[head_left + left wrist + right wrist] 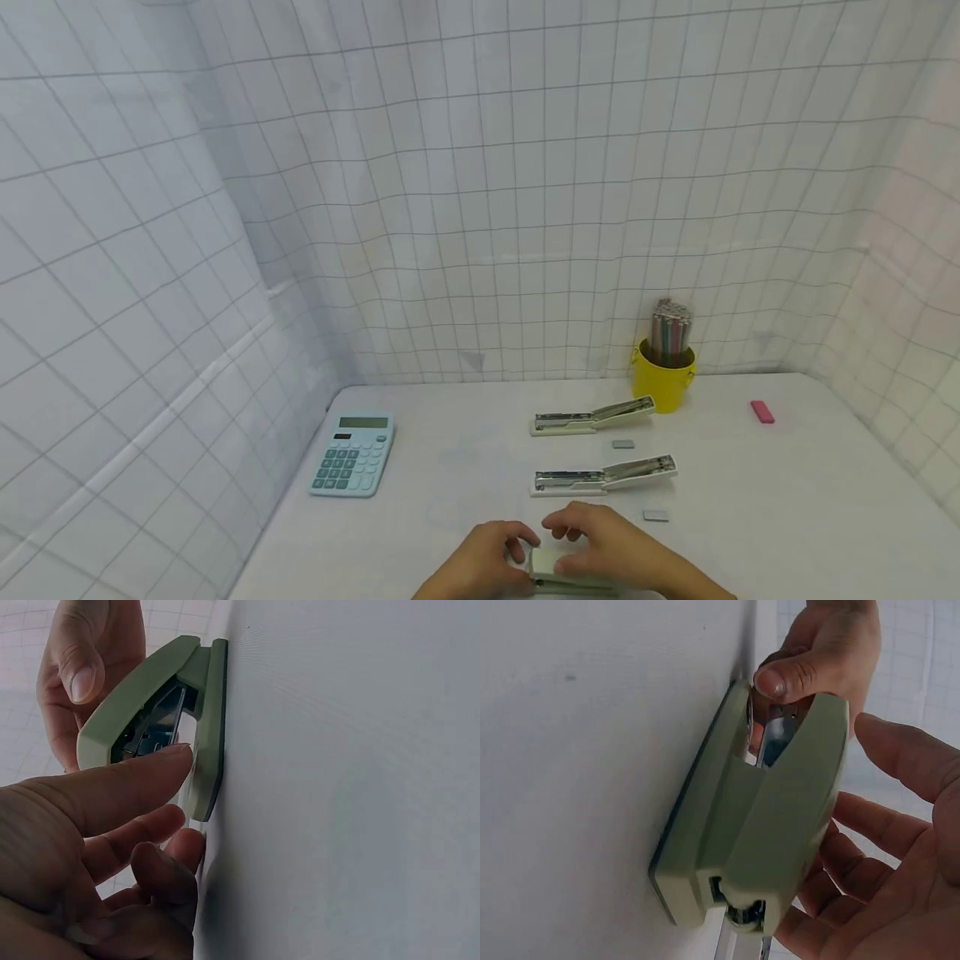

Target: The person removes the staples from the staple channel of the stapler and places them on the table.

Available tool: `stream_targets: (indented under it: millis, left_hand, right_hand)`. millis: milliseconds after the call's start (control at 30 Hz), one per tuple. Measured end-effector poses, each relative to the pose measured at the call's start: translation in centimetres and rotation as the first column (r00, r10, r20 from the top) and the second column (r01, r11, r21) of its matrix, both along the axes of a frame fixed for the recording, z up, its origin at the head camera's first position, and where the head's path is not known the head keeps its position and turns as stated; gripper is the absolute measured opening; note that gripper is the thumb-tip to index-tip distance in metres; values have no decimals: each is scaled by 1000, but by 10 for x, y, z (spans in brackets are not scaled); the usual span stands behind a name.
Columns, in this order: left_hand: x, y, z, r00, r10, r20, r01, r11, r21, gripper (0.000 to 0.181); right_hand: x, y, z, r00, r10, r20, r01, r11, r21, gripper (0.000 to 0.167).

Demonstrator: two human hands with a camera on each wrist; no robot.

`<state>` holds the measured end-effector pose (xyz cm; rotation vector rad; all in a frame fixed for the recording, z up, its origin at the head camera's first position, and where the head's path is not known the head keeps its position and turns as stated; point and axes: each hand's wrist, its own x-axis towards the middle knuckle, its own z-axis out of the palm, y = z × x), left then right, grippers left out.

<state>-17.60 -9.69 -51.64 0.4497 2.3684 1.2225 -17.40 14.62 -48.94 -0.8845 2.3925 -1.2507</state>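
Observation:
A pale green stapler (547,560) stands on the table at the bottom of the head view, its top arm raised slightly from the base. My left hand (483,562) is at its front end; in the left wrist view the thumb of this hand (97,825) lies across the mouth of the stapler (135,705), with the fingers curled beyond. My right hand (611,550) hovers around the top arm. Seen from the right wrist, the right hand (900,847) has its thumb off the stapler (787,802) and its fingers loosely bent behind it; their contact is unclear.
Two opened staplers, one white-based (570,483) and one pale green (562,425), lie farther back, with grey staple strips (656,516) (623,444) nearby. A blue calculator (352,454) is at left. A yellow bucket (660,385) of pencils and a pink eraser (762,412) are at back right.

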Motion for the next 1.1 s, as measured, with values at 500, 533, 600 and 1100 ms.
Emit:
stream_targets:
  millis: [500, 533, 600, 1100]
  left_hand:
    - [7, 1, -4, 1000, 5, 16, -5, 1000, 19, 25]
    - [7, 1, -5, 1000, 4, 12, -4, 1000, 19, 25]
    - [7, 1, -5, 1000, 2, 7, -2, 1000, 19, 25]
    - [6, 1, -7, 997, -14, -82, 16, 999, 33, 22]
  right_hand:
    - [8, -25, -3, 998, 37, 48, -38, 999, 25, 32]
    - [8, -26, -3, 999, 34, 32, -36, 999, 36, 32]
    - [8, -28, -5, 1000, 26, -2, -26, 998, 60, 31]
    - [9, -38, -7, 983, 16, -183, 9, 991, 133, 26]
